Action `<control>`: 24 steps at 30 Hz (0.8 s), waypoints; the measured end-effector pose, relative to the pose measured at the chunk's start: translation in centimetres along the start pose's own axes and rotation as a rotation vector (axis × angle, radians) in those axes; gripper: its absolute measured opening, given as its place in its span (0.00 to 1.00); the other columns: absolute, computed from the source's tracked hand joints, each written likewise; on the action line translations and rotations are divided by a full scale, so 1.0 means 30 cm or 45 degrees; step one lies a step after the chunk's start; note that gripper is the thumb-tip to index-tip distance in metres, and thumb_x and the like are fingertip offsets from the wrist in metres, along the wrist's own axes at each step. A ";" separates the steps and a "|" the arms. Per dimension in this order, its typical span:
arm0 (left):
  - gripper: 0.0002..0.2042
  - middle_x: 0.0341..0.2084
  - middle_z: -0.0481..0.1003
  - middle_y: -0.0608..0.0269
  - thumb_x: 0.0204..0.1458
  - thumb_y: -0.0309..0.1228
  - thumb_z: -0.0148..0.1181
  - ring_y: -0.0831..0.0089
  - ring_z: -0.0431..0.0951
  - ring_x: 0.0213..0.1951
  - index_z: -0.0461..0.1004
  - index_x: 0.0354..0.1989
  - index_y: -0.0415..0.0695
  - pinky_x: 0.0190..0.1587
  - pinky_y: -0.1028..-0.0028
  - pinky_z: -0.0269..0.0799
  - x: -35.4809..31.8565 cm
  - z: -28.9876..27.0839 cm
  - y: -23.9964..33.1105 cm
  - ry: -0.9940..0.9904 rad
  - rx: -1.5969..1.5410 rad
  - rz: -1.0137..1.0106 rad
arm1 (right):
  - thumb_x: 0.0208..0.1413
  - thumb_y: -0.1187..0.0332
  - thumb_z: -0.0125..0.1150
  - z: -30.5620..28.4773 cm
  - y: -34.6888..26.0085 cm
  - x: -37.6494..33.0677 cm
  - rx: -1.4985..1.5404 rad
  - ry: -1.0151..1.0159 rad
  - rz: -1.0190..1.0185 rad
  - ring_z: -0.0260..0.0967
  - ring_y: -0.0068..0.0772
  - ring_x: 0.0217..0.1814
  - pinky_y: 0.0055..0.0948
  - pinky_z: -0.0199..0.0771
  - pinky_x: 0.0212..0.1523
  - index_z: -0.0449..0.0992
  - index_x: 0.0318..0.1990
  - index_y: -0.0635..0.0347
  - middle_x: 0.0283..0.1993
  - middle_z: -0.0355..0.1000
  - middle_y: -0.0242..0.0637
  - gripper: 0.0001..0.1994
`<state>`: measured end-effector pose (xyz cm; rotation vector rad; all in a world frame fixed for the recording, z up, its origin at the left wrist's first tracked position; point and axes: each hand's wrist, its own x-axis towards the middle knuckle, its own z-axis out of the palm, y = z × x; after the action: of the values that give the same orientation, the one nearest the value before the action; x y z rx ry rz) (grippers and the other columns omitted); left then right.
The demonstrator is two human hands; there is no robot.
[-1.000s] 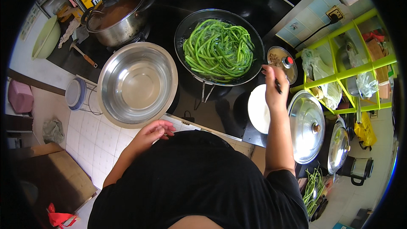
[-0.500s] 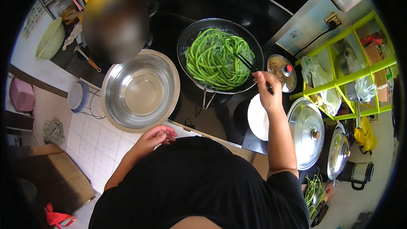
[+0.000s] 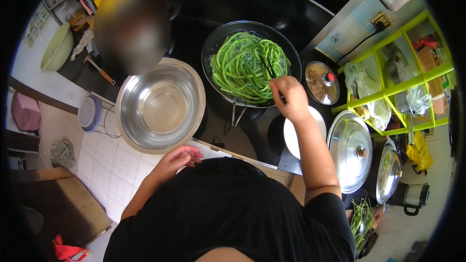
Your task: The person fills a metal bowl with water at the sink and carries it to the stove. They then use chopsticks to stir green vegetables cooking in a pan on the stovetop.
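Long green beans (image 3: 240,70) lie coiled in bubbling liquid inside a black wok (image 3: 206,53) on the stove. My right hand (image 3: 292,98) grips dark chopsticks (image 3: 268,67) over the wok's right rim, and their tips are in among the beans. A wide steel basin (image 3: 194,80), with no food visible in it, stands left of the wok. Below the basin's near rim, in front of my body, my left hand (image 3: 180,157) is held with loosely curled fingers apart and nothing in it.
A white plate (image 3: 293,138) sits partly under my right forearm. Right of it stand large steel lids (image 3: 347,153) and a green rack (image 3: 388,94) with bags. A small glass-lidded dish (image 3: 318,87) is by the wok. A wooden-handled utensil (image 3: 104,73) lies at left.
My right hand has moved left and slightly down with the chopsticks, which now stand steeper in the beans. Beans at the wok's right have bunched up around the tips. My left hand stays put.
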<state>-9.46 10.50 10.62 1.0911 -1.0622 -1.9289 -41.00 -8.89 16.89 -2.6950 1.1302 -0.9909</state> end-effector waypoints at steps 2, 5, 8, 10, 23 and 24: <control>0.15 0.46 0.70 0.58 0.59 0.34 0.43 0.69 0.71 0.47 0.65 0.51 0.40 0.49 0.70 0.66 -0.005 -0.002 -0.002 0.012 -0.005 -0.003 | 0.49 0.73 0.58 -0.053 -0.033 0.017 0.013 0.179 0.111 0.67 0.46 0.28 0.37 0.67 0.29 0.74 0.28 0.62 0.25 0.69 0.42 0.03; 0.15 0.46 0.70 0.59 0.59 0.34 0.43 0.69 0.71 0.47 0.65 0.51 0.40 0.49 0.71 0.66 -0.007 -0.004 -0.001 0.016 -0.001 0.005 | 0.50 0.71 0.57 -0.121 -0.118 0.043 -0.066 0.312 0.278 0.67 0.43 0.27 0.35 0.67 0.28 0.75 0.29 0.60 0.24 0.69 0.40 0.03; 0.15 0.46 0.70 0.59 0.60 0.35 0.43 0.70 0.71 0.47 0.65 0.51 0.41 0.49 0.71 0.65 -0.008 -0.007 -0.003 0.013 -0.001 0.014 | 0.50 0.75 0.55 -0.151 -0.185 0.036 -0.022 0.365 0.154 0.66 0.44 0.25 0.34 0.66 0.28 0.74 0.32 0.62 0.23 0.67 0.41 0.03; 0.15 0.46 0.70 0.60 0.60 0.35 0.43 0.70 0.71 0.47 0.65 0.51 0.41 0.49 0.71 0.65 -0.009 -0.007 0.004 0.012 -0.006 0.031 | 0.49 0.78 0.54 -0.162 -0.226 0.000 0.043 0.269 0.162 0.65 0.43 0.25 0.34 0.65 0.28 0.73 0.33 0.64 0.24 0.67 0.42 0.05; 0.14 0.45 0.70 0.59 0.59 0.32 0.43 0.70 0.71 0.47 0.64 0.51 0.40 0.49 0.70 0.66 0.009 -0.014 0.021 -0.053 0.041 -0.006 | 0.44 0.79 0.55 -0.078 -0.268 -0.161 0.363 0.188 0.069 0.68 0.42 0.28 0.32 0.68 0.30 0.73 0.31 0.65 0.29 0.72 0.42 0.05; 0.14 0.45 0.69 0.61 0.59 0.33 0.44 0.71 0.71 0.47 0.65 0.51 0.41 0.48 0.71 0.66 0.014 -0.016 0.017 -0.071 0.037 -0.006 | 0.43 0.80 0.56 -0.071 -0.270 -0.149 0.396 0.115 0.069 0.68 0.42 0.28 0.32 0.68 0.31 0.73 0.32 0.65 0.29 0.72 0.42 0.06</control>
<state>-9.12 9.76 10.75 1.0620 -1.1216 -1.9640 -39.56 0.37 18.47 -2.3857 0.9637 -1.1799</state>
